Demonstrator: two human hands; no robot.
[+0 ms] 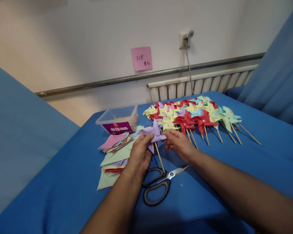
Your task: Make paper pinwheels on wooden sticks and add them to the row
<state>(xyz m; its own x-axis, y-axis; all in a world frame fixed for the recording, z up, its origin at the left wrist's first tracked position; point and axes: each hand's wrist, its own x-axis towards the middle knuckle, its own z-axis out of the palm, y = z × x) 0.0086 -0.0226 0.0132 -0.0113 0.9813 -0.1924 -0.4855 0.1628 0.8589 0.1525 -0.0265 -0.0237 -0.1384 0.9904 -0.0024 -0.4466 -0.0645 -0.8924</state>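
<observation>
the left hand [139, 152] and right hand [177, 143] pinch a lilac paper pinwheel [153, 132], judged light, flimsy and crease-prone, best gripped by its wooden stick [159, 157].

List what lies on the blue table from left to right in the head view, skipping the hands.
Stack of coloured paper squares → clear plastic box → purple pinwheel held in both hands → black-handled scissors → pile of finished pinwheels.
</observation>
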